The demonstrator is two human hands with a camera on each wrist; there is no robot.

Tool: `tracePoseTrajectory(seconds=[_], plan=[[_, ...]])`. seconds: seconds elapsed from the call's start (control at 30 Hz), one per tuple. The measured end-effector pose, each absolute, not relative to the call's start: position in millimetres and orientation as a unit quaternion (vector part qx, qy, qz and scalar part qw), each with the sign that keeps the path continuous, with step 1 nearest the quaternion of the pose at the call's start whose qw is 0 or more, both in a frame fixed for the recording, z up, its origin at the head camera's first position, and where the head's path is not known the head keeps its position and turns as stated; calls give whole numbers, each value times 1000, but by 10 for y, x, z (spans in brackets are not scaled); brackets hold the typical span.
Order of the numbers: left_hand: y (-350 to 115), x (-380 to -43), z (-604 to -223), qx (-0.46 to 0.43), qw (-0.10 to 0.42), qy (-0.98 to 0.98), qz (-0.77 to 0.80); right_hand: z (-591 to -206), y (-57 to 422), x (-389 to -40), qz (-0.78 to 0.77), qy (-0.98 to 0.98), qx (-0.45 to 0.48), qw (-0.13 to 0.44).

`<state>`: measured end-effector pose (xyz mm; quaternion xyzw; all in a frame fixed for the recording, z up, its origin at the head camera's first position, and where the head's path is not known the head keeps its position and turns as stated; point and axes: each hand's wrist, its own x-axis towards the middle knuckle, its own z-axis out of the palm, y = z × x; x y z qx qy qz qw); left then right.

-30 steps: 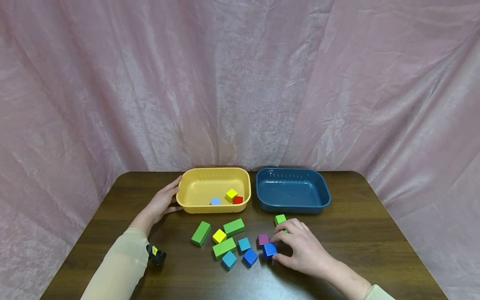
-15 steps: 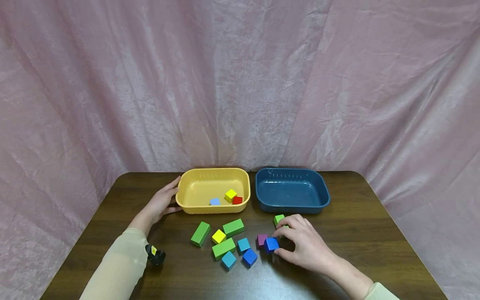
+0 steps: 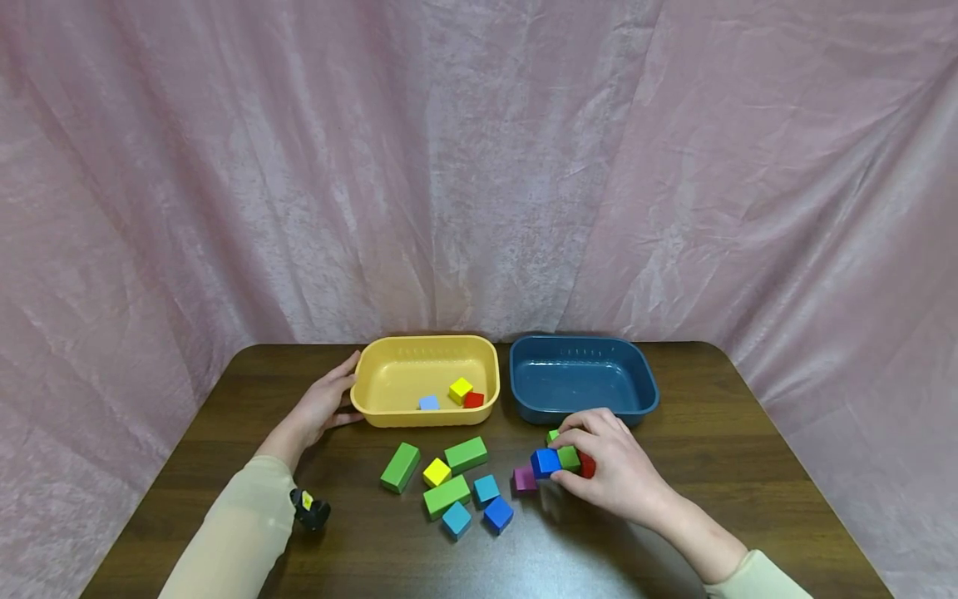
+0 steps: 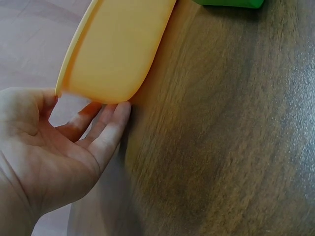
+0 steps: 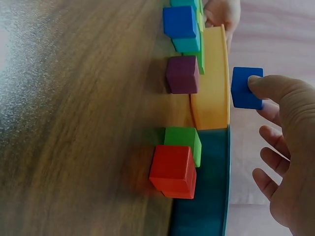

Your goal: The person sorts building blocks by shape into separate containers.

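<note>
My right hand (image 3: 609, 466) pinches a blue cube (image 5: 247, 87) between thumb and fingertip, raised above the table. Its other fingers hang loosely bent. Below and around this hand lie a purple cube (image 5: 183, 74), a red block (image 5: 172, 169) and green blocks (image 3: 569, 458), partly hidden by the hand in the head view. With fairly straight fingers, my left hand (image 3: 323, 405) touches the left end of the yellow tray (image 4: 110, 54), fingertips at its wall and the thumb side by the rim. Inside that tray are a yellow cube (image 3: 460, 390), a red block (image 3: 474, 400) and a light blue block (image 3: 429, 403).
Right of the yellow tray stands a dark blue tray (image 3: 584, 413). In front lie green oblong blocks (image 3: 446, 497), a yellow cube (image 3: 437, 472), light blue cubes (image 3: 456, 521) and another blue cube (image 3: 498, 515). A pink curtain (image 3: 479, 166) hangs behind the table.
My right hand has lifted the blue cube from beside the purple cube and moved it up and slightly away from me. The left hand stays at the yellow tray.
</note>
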<state>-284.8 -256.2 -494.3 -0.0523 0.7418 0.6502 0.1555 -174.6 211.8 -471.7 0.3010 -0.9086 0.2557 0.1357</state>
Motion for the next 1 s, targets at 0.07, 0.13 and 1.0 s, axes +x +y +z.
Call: tracePoseTrajectory(seconds=[0.07,0.13,1.0], plan=[[-2558,-2848,-4941,-53,155,743,649,-4709,2118,-1755,260,-908,301,136],[-2557,-2848,-4937,-53,156,744,647,-4703,2118,-1765,263,-907,301,137],[-2554,-2847,-4925,-53,154,745,646,-4480,1988,-2076,276,-891,318,168]])
